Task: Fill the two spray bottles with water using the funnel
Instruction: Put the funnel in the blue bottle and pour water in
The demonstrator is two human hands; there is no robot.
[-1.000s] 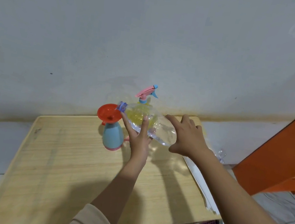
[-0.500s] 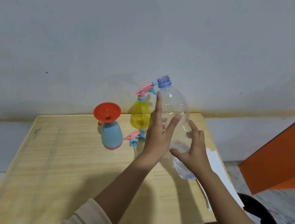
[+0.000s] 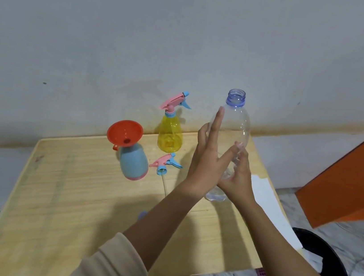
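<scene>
While it stands upright, the clear bottle (image 3: 237,122) looks nearly empty.

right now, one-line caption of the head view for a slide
Left hand and right hand steady an uncapped clear bottle upright; red funnel sits in the blue spray bottle.

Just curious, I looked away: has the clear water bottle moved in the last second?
Yes. The clear water bottle tipped back from the red funnel to upright, right of the yellow spray bottle.
</scene>
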